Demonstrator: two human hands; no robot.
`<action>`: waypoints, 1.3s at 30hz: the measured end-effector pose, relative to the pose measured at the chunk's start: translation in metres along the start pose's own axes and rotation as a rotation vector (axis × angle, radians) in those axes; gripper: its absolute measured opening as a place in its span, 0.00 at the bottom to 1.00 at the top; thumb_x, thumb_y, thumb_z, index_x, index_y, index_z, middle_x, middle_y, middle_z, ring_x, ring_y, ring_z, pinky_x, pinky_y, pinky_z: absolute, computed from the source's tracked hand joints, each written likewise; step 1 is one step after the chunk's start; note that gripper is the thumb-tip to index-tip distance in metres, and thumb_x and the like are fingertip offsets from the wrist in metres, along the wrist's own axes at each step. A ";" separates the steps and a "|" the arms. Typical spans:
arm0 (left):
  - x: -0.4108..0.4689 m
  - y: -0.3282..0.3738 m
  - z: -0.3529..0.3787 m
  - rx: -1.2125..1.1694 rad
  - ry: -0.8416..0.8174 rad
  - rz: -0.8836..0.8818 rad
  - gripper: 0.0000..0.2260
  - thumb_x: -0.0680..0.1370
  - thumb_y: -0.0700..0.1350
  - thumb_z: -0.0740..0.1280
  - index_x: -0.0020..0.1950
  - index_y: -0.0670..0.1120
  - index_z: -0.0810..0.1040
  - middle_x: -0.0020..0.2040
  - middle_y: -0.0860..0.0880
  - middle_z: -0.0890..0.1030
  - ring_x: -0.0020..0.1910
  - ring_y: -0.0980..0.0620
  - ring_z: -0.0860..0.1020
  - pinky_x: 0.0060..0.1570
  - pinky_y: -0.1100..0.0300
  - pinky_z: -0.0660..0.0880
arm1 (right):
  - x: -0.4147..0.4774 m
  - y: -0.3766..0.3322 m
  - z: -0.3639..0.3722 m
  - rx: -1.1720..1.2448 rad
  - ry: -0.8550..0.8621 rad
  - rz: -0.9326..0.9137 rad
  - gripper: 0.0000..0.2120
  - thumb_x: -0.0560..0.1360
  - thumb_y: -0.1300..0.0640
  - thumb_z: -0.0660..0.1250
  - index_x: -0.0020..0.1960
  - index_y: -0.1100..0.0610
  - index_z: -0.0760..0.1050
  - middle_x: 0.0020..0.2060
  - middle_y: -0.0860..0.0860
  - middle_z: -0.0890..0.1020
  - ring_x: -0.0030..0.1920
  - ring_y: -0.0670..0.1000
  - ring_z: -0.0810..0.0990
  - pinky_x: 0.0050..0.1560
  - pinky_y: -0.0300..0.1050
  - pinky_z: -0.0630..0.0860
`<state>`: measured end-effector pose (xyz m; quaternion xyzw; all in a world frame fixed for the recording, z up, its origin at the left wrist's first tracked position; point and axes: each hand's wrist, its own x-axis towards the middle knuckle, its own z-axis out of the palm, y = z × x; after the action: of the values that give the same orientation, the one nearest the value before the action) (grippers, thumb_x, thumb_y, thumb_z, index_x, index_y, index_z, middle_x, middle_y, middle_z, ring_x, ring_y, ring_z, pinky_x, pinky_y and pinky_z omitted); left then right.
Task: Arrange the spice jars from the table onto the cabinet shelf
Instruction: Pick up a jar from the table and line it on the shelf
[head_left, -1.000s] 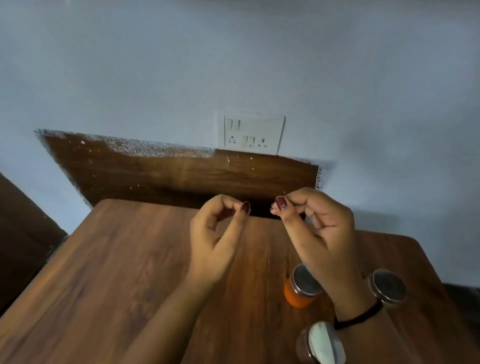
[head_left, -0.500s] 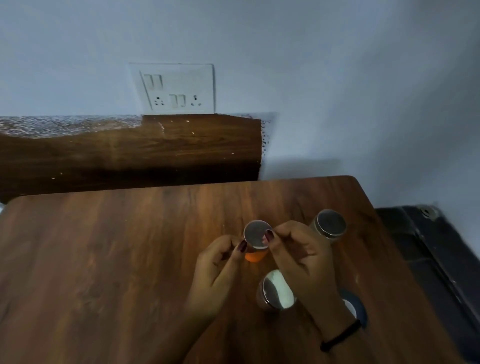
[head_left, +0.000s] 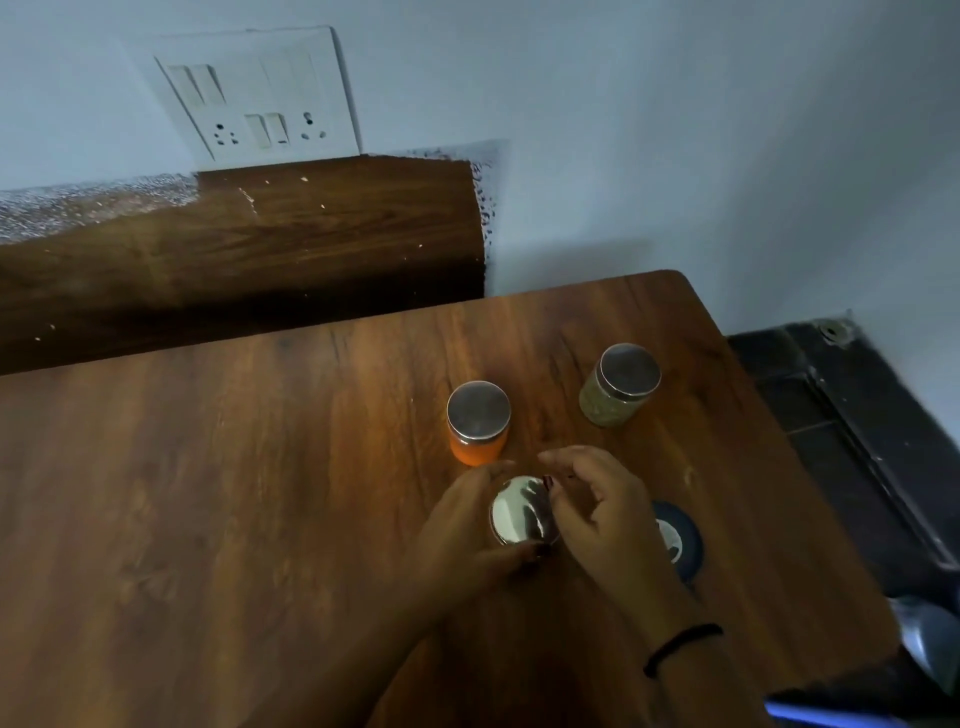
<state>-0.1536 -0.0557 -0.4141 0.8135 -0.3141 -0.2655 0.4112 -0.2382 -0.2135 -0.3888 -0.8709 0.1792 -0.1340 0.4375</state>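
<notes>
Between the hands: one shiny-lidded jar (head_left: 521, 512) stands upright on the tabletop (head_left: 234, 493), in its right half and toward the near edge.
Left grip: the left hand (head_left: 462, 525) curls round the jar's left side, with fingers at the far rim and thumb at the near rim. The grip is narrow and holds the jar.
Right grip: the right hand (head_left: 597, 506) arches over the jar's right rim with bent fingers. I cannot tell whether it clasps the jar or only lies against it.
Hand pose: two hands, palms turned toward each other. Both forearms come in from the lower edge of the view and meet at the jar.
Wrist: one black band (head_left: 680, 644) circles the right wrist.
Jars counted: three with steel lids. Besides the held one, an orange jar (head_left: 478, 428) stands just beyond it and a greenish jar (head_left: 618, 389) farther back to the right. Both are upright, apart from each other, and no hand is on them.
Round thing: one dark blue disc (head_left: 685, 543) lies just right of the right hand and is partly hidden by it. It is too covered to identify.
Wall side: one brown wooden panel (head_left: 249, 244) sits behind the tabletop, with one white switch plate (head_left: 260, 93) above it.
Right side: dark tiled floor (head_left: 857, 415).
</notes>
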 end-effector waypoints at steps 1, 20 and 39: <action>0.002 -0.005 0.007 -0.010 -0.010 -0.007 0.27 0.71 0.57 0.74 0.63 0.68 0.62 0.58 0.73 0.66 0.60 0.73 0.68 0.58 0.79 0.63 | -0.003 0.005 0.005 -0.041 -0.026 0.028 0.14 0.77 0.62 0.66 0.62 0.54 0.78 0.58 0.46 0.81 0.61 0.43 0.78 0.60 0.45 0.79; 0.011 -0.010 -0.010 -0.121 0.131 -0.055 0.37 0.61 0.57 0.79 0.67 0.61 0.67 0.60 0.66 0.74 0.61 0.67 0.74 0.53 0.73 0.74 | 0.001 0.024 0.012 0.261 -0.009 0.264 0.16 0.80 0.64 0.62 0.66 0.53 0.74 0.57 0.46 0.81 0.59 0.42 0.79 0.61 0.45 0.78; -0.029 0.050 -0.156 -0.420 0.372 0.140 0.36 0.65 0.46 0.79 0.72 0.50 0.71 0.66 0.57 0.77 0.66 0.56 0.76 0.60 0.58 0.78 | 0.030 -0.086 0.018 0.415 -0.243 -0.061 0.29 0.69 0.44 0.72 0.68 0.43 0.70 0.64 0.39 0.77 0.65 0.43 0.75 0.65 0.51 0.76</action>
<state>-0.0799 0.0202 -0.2863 0.7216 -0.2270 -0.1420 0.6385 -0.1876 -0.1660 -0.3278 -0.7770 0.0674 -0.0752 0.6213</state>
